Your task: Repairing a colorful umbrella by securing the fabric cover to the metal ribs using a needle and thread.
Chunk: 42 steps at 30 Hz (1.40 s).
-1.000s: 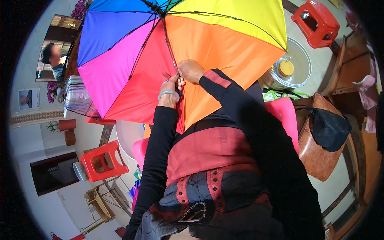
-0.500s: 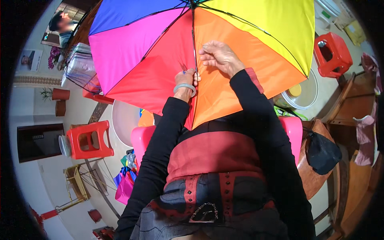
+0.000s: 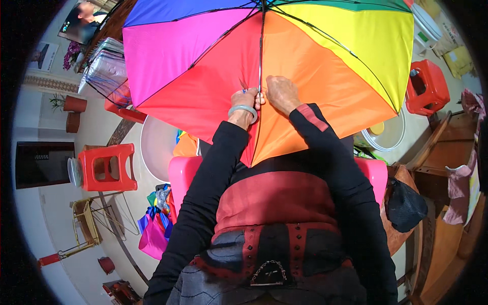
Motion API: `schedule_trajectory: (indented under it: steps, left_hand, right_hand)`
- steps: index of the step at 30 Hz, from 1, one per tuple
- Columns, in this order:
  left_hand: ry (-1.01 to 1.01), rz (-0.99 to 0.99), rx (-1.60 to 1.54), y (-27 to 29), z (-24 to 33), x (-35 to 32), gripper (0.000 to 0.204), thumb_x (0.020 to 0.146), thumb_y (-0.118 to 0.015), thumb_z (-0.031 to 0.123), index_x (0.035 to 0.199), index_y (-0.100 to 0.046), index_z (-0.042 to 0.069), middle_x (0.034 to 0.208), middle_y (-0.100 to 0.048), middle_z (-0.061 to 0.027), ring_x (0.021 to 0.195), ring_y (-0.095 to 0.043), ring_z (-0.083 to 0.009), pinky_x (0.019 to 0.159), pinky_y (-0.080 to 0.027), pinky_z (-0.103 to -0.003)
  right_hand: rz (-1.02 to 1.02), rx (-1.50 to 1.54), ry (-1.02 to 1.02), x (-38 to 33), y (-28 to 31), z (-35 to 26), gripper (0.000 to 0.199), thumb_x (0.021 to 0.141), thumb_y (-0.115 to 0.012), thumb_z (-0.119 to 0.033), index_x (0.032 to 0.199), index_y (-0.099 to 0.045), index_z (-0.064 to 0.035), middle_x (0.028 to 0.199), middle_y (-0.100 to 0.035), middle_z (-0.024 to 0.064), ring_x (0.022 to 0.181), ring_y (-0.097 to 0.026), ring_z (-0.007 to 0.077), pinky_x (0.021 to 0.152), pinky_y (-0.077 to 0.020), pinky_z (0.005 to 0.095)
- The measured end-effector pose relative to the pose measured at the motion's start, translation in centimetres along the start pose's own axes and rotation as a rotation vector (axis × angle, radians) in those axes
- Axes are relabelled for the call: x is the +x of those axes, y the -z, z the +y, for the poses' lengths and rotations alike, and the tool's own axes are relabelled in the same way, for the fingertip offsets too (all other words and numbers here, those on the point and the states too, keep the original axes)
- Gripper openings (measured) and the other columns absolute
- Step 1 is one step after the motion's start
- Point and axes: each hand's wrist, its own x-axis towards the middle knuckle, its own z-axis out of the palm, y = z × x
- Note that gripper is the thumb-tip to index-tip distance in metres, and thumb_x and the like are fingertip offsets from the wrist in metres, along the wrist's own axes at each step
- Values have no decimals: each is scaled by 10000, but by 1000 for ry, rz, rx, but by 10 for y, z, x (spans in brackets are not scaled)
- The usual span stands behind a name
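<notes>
An open rainbow umbrella point(image 3: 325, 76), seen from its ribbed underside, spreads across my lap. My left hand point(image 3: 245, 99), with a pale bangle at the wrist, is closed on the dark rib point(image 3: 261, 56) and cloth where the red and orange panels meet. From that hand sticks a slim pointed metal tool point(image 3: 242, 83) with a bit of blue; its kind is unclear. Just right of the rib, over the orange panel, my right hand point(image 3: 283, 92) has its fingers curled together. Whatever it may hold is too small or hidden to make out.
Red plastic stools stand at the left point(image 3: 108, 166) and right point(image 3: 428, 87). A large pale basin point(image 3: 155, 147) and colourful folded cloth point(image 3: 155, 236) lie left of my pink chair point(image 3: 185, 175). On the right are a white bucket point(image 3: 396, 129) and a black bag point(image 3: 405, 206).
My right hand has turned and its fingers have curled in, coming down closer to the rib and my left hand. My left hand keeps its grip on the umbrella. The view has shifted slightly.
</notes>
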Motion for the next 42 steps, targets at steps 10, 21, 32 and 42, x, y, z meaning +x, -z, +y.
schedule_trajectory:
  steps: [10, 21, 32, 42]
  left_hand:
    - [13, -3, -62, -1, -2, 3, 125, 804, -508, 25, 698, -510, -42, 575, -551, -123, 385, -492, -159, 308, -341, -249]
    - [57, -28, -75, -1, -6, 15, 132, 820, -513, 68, 745, -534, -38, 594, -561, -125, 418, -505, -171, 333, -349, -249]
    - [-41, 163, -190, -3, -9, 4, 140, 819, -374, 19, 708, -433, -42, 555, -540, -175, 350, -476, -193, 294, -334, -283]
    - [-3, 127, -177, -5, 0, -6, 123, 838, -414, 38, 755, -436, -50, 579, -554, -173, 371, -487, -194, 295, -328, -275]
  right_hand:
    - [-92, 116, 38, 7, -5, 4, 164, 742, -528, -146, 740, -621, -12, 749, -610, 195, 743, -607, 327, 646, -481, 404]
    - [-38, 227, 200, 12, -14, 12, 182, 756, -502, -171, 732, -555, 1, 708, -577, 202, 718, -570, 366, 640, -445, 449]
    - [-293, 1033, -375, 2, 10, 9, 85, 764, -498, -44, 698, -523, 3, 555, -526, 77, 425, -510, 142, 360, -433, 269]
    - [-299, 942, -359, 3, 12, 9, 78, 762, -511, -43, 715, -536, 15, 530, -522, 83, 421, -531, 147, 356, -444, 273]
